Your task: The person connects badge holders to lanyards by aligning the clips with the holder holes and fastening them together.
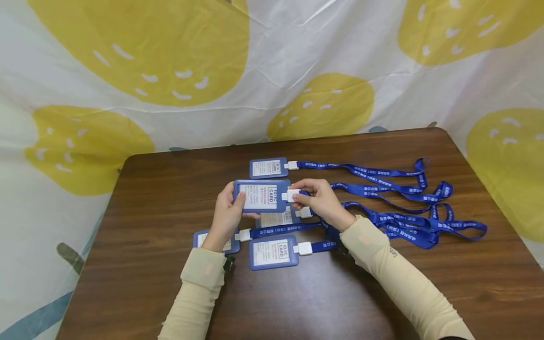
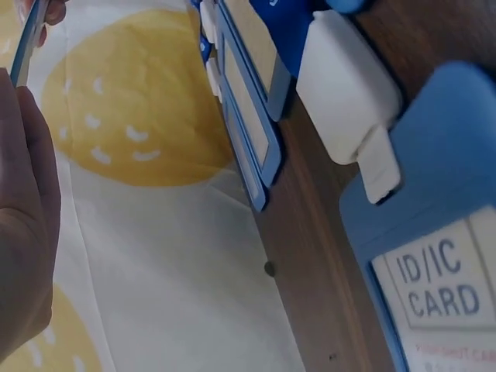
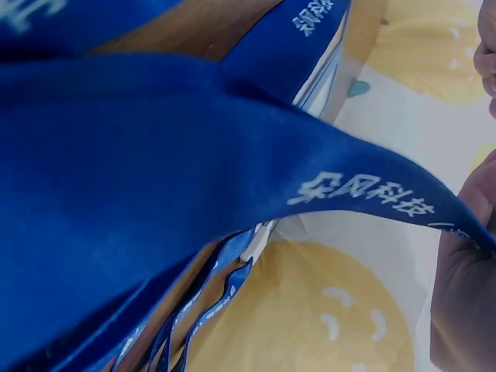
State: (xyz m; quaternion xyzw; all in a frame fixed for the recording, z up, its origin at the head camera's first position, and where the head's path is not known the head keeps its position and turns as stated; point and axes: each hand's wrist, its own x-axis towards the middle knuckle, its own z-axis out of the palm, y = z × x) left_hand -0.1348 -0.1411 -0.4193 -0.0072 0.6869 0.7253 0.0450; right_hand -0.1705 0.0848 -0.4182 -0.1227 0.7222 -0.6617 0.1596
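Observation:
Held up above the table is a blue-framed ID card holder [image 1: 260,196] with a white card insert. My left hand [image 1: 228,210] grips its left end, thumb on the front face. At its right end, my right hand [image 1: 318,198] pinches the white plastic clip [image 1: 292,195] that joins the holder to a blue lanyard. In the right wrist view the lanyard strap [image 3: 372,190], printed with white characters, runs up to the right hand [image 3: 465,279]. The left wrist view shows the left hand [image 2: 27,209] at the edge, with the holder's thin side between its fingers.
Several similar card holders lie on the brown table [image 1: 170,189]: one behind [image 1: 268,167], one in front [image 1: 274,252], one partly under the left forearm [image 1: 216,242], one beneath the held holder [image 1: 278,218]. Their lanyards [image 1: 408,222] tangle at the right. A patterned curtain [image 1: 204,127] hangs behind.

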